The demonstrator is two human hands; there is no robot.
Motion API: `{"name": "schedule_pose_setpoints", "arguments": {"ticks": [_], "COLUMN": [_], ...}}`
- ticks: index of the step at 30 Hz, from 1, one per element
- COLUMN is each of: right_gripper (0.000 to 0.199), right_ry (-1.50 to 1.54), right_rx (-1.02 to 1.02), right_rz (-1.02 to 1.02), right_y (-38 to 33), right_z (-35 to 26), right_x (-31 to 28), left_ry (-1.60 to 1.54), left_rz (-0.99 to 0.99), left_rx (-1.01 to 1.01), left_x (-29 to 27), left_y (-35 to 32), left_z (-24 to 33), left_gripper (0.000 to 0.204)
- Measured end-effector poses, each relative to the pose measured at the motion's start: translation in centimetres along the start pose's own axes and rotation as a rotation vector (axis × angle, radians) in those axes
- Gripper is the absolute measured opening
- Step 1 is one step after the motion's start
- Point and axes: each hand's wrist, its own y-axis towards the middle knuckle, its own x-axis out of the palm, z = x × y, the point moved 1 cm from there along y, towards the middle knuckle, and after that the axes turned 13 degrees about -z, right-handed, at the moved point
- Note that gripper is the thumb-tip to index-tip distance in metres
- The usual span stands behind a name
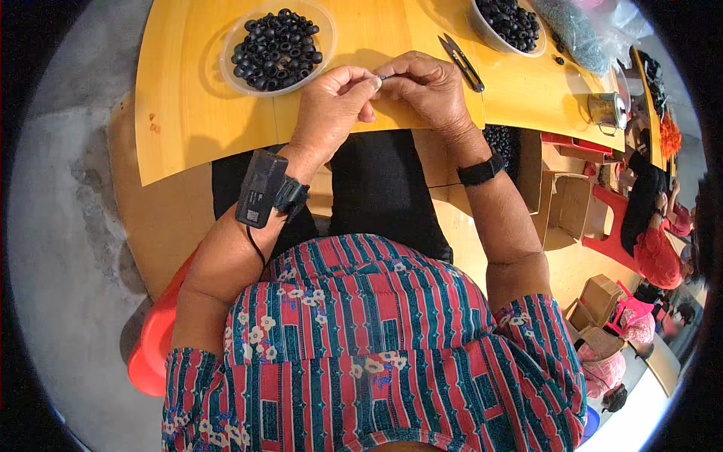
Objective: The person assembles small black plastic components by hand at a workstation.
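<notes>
Both my hands meet over the near edge of the yellow table (pixel 188 105). Thumb and fingers of my left hand (pixel 335 102) are pinched together, and so are those of my right hand (pixel 433 89). Between the fingertips shows a bit of a small dark piece (pixel 384 77); the fingers cover most of it, so its kind is unclear. Left of my hands stands a clear plastic bowl (pixel 224 64) with many small black ring-shaped pieces (pixel 277 49). Just right of my right hand lie black thread snips (pixel 462 62), blades pointing away from me.
A second bowl (pixel 493 39) of black pieces stands at the far right, beside a plastic bag (pixel 576 34). A metal mug (pixel 605 111) sits near the table's right end. Cardboard boxes (pixel 568 203) and a red stool (pixel 154 339) are below; other people sit at right.
</notes>
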Motion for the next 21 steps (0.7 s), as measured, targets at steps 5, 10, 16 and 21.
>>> {"name": "schedule_pose_setpoints", "arguments": {"ticks": [5, 10, 16, 21], "right_gripper": [0.01, 0.01, 0.013, 0.013], "right_ry": [-0.133, 0.193, 0.054, 0.021], "right_rx": [-0.066, 0.078, 0.069, 0.048], "right_rz": [0.013, 0.048, 0.063, 0.052], "right_y": [0.0, 0.0, 0.0, 0.0], "right_z": [0.4, -0.9, -0.4, -0.5], "right_x": [-0.2, 0.4, 0.2, 0.3], "left_ry": [0.022, -0.012, -0.032, -0.032], "left_rz": [-0.012, 0.002, 0.013, 0.006], "left_rx": [-0.036, 0.002, 0.005, -0.004], "left_x": [0.1, 0.1, 0.1, 0.0], "left_y": [0.1, -0.1, 0.0, 0.0], "left_z": [0.2, 0.2, 0.1, 0.2], "left_gripper": [0.014, 0.014, 0.013, 0.013]}}
